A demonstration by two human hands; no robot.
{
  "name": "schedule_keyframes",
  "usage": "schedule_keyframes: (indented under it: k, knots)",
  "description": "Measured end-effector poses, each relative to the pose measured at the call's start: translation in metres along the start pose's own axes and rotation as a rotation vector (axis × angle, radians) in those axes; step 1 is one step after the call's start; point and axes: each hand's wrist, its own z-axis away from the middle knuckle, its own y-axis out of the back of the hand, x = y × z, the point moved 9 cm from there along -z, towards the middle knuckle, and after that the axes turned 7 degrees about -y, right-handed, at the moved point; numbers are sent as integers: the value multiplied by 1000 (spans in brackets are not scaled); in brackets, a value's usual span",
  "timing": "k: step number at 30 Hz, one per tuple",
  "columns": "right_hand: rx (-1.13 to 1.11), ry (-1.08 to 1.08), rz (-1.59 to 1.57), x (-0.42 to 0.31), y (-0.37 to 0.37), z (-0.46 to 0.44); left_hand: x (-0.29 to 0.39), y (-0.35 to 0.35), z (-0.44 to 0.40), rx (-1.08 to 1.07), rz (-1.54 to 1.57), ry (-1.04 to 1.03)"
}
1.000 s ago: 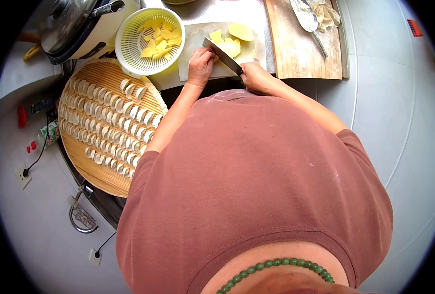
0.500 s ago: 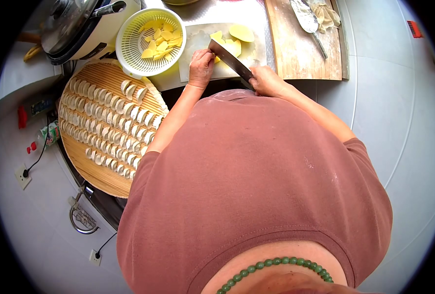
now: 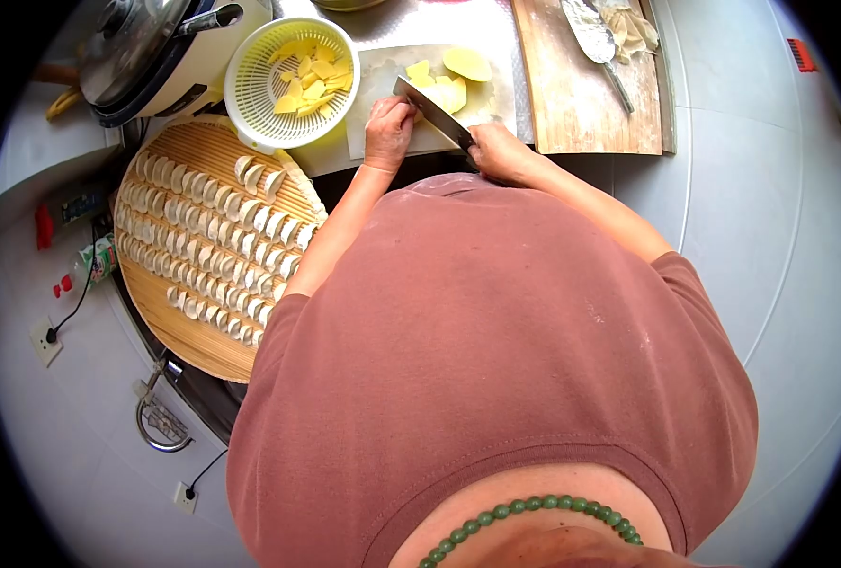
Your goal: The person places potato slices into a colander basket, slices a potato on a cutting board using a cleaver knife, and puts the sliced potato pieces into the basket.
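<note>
My right hand (image 3: 501, 151) is closed around the handle of a knife (image 3: 435, 114), whose dark blade slants up and left over a pale cutting board (image 3: 375, 71). Beside the blade's tip, my left hand (image 3: 389, 131) has its fingers pressed together; whatever they hold is hidden. Yellow pieces (image 3: 447, 93) lie on the board just beyond the blade, and a larger yellow slice (image 3: 467, 64) is behind them. To the left of the board stands a light green strainer basket (image 3: 242, 106) with flat yellow pieces (image 3: 314, 78) inside.
A round woven tray (image 3: 179, 327) with rows of dumplings is at the left. Above it stands a cooker (image 3: 188, 62) with a glass lid. At the right, a floury wooden board (image 3: 572, 114) bears a scoop (image 3: 591, 36) and a crumpled cloth (image 3: 631, 30).
The knife and my right hand first shifted right and slightly down, then moved back up and left. My left hand has stayed nearly in place.
</note>
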Motion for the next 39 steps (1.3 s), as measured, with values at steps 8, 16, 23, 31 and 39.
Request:
schedule_keyframes:
  k: [8,16,23,31,39]
  knots:
    - [-20,-77,57,-14,24,32,-2,-1,2,5,-9,9]
    - [-28,-73,96,-12,14,22,-1,-1,1,10,13,-4]
    - [11,13,26,-2,-2,-3,-3,1,3,-5,14,22]
    - [7,-16,41,-17,17,21,-3,0,4,-3,-11,18]
    - [-39,-61,65,-15,21,28,0,1,3,6,2,5]
